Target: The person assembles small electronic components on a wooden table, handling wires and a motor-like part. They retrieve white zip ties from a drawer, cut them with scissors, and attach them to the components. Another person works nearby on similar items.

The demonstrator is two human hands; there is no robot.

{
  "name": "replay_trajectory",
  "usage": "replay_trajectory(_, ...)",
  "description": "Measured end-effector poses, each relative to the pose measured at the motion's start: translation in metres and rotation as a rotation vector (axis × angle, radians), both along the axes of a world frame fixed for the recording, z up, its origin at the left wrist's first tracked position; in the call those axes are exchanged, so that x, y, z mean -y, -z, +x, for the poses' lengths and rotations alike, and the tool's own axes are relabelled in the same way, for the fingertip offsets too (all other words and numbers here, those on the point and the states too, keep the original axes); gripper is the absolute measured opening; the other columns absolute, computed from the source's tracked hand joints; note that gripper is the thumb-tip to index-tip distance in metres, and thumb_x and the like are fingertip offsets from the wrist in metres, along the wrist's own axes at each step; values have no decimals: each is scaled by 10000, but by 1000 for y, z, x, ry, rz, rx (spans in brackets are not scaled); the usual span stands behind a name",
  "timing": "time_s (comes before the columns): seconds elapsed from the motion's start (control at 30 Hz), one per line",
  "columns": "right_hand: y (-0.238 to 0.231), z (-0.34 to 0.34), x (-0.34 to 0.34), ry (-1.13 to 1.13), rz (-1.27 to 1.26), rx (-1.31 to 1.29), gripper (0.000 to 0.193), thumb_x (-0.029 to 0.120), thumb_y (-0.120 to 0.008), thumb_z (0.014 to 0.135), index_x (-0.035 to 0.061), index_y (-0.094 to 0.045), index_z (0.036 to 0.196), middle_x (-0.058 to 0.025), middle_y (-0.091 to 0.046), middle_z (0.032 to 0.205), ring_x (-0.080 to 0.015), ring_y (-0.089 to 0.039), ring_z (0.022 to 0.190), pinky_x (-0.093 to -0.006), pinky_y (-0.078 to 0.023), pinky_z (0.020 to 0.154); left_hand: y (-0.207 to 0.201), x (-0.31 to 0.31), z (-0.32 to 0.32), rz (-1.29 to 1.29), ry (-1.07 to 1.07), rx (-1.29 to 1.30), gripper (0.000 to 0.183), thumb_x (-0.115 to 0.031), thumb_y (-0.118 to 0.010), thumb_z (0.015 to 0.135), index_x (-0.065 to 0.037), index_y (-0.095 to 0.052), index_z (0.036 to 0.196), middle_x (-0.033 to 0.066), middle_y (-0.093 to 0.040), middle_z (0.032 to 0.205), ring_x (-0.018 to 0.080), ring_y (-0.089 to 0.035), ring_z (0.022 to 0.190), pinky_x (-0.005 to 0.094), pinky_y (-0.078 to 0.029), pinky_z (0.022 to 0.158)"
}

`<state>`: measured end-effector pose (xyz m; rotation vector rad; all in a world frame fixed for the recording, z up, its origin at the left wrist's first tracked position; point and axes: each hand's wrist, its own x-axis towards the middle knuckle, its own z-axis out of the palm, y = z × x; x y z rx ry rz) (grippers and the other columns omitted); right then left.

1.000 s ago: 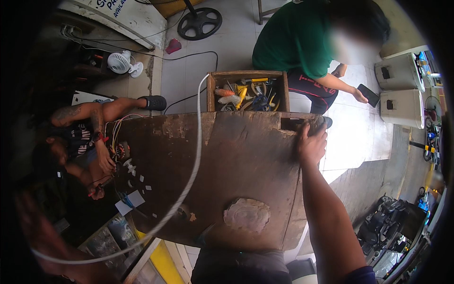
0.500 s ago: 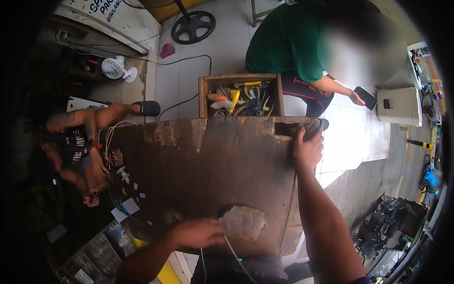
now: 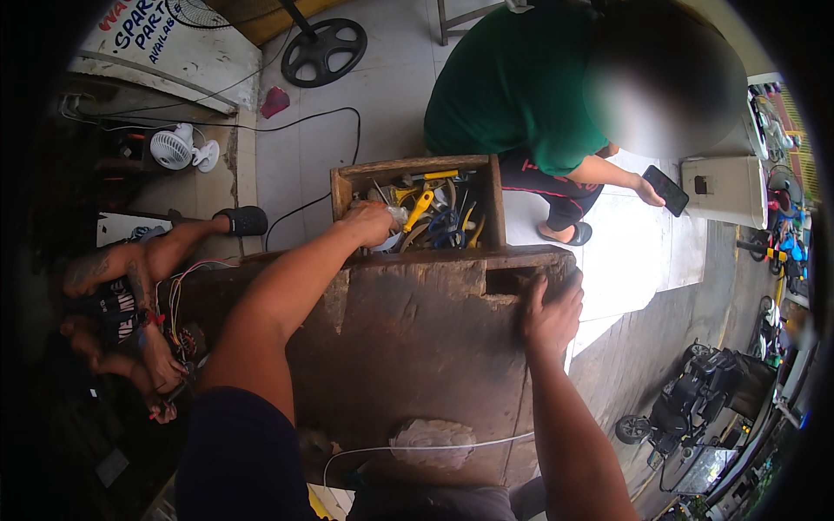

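Note:
My left hand (image 3: 372,224) reaches over the far edge of the dark, worn wooden table (image 3: 408,347) into an open wooden box (image 3: 340,191). Its fingers are curled around something at the box's left side that I cannot make out; a cloudy, clear plastic-like piece (image 3: 397,214) shows beside the fingertips. Yellow-handled tools (image 3: 419,211) and blue-handled pliers (image 3: 447,233) lie in a jumble to the right of this hand. My right hand (image 3: 553,313) rests on the table's far right corner, fingers apart and holding nothing, close to a rectangular cut-out (image 3: 508,280).
A thin white cable (image 3: 434,448) crosses the near tabletop over a pale round patch (image 3: 430,432). Beyond the box, a person in a green shirt (image 3: 512,95) holds a phone (image 3: 666,191). At left another person's hand (image 3: 165,363) works by a wound coil (image 3: 189,339). A white fan (image 3: 174,148) stands behind.
My left hand has gone from the near table edge, by the cable, forward into the wooden box. The cable now lies across the tabletop. My right hand stays on the corner. The view has shifted.

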<state>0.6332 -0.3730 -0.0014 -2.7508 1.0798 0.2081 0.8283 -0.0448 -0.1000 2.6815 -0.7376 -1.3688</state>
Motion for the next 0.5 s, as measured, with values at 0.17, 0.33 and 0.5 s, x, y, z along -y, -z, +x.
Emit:
replay_trajectory(0.17,-2,1,0,4,19,7,846,599,-541,1026,72,-329,1653,-210,-557,1471,-415,-584,1294,-537,-476,1068,23,-1,2,-16,337,180,352,-123,-662,895,-237,-836,1179,157,-775,1193,333,-719,1195,459,-589,999)
replay_trajectory(0.33,-6,2,-1,-1,34,-6,848,595,-546,1023,65,-329,1649,-213,-558,1472,-417,-584,1288,-539,-471,1068,32,7,-4,52,510,321,201,-158,-653,923,-185,-823,1025,141,-791,1061,353,-770,1010,474,-632,862)
replay_trajectory(0.5,-8,2,-1,0,42,30,839,588,-545,1024,70,-334,1649,-207,-558,1478,-413,-583,1290,-542,-470,1068,-17,8,-6,-101,236,148,225,-169,-676,892,-162,-821,1065,127,-788,1064,343,-761,1034,465,-620,893)
